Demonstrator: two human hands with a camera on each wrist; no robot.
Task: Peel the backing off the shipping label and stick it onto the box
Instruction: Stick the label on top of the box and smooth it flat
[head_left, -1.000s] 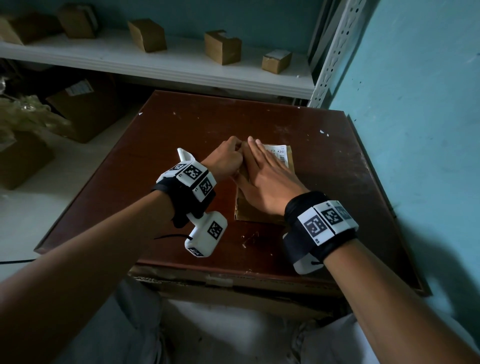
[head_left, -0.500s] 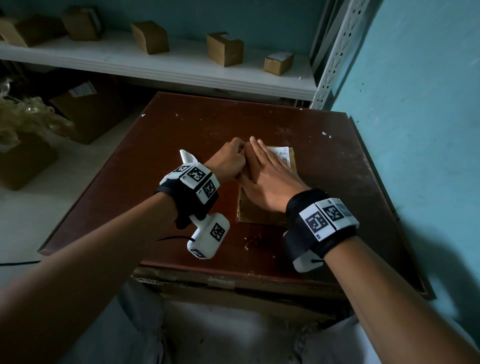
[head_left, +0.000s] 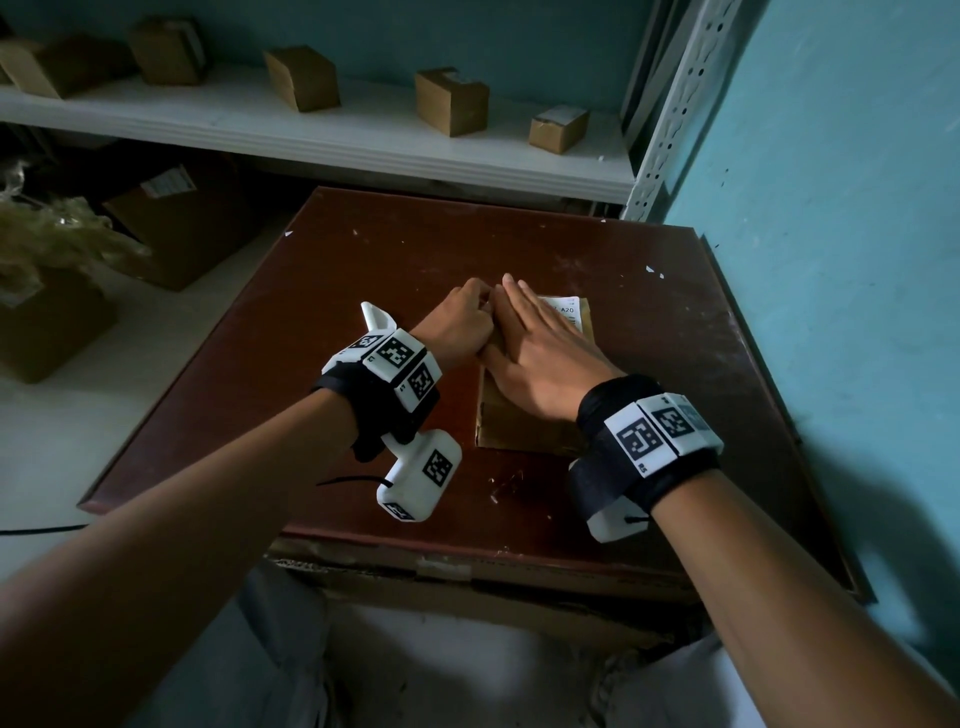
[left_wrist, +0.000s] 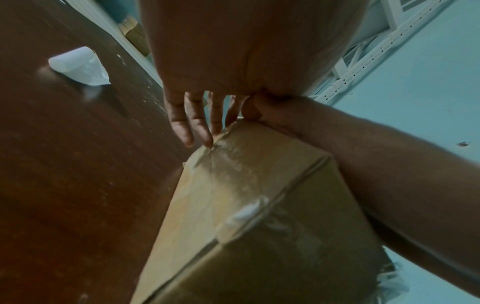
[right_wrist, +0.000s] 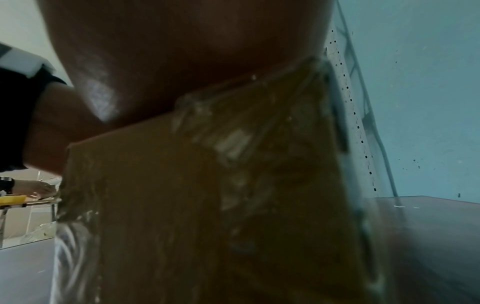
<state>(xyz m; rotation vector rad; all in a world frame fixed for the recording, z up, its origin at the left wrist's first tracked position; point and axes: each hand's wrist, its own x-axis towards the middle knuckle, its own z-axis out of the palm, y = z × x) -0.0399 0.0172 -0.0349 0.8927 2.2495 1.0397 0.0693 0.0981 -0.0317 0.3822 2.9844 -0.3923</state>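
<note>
A brown cardboard box (head_left: 524, 426) stands on the dark wooden table (head_left: 363, 270). The white shipping label (head_left: 563, 312) lies on the box's top, and only its far right corner shows past my fingers. My right hand (head_left: 540, 348) lies flat on the label with straight fingers pressing down. My left hand (head_left: 460, 325) is curled at the box's far left edge. In the left wrist view its fingers (left_wrist: 192, 121) reach down the box's (left_wrist: 249, 185) taped side and touch it. A curled white piece of paper (left_wrist: 78, 65) lies on the table to the left.
A white shelf (head_left: 363, 140) behind the table carries several small cardboard boxes (head_left: 452, 101). A perforated metal upright (head_left: 675, 104) and a teal wall (head_left: 831, 260) close off the right side. Larger cartons (head_left: 176, 223) sit on the floor at the left.
</note>
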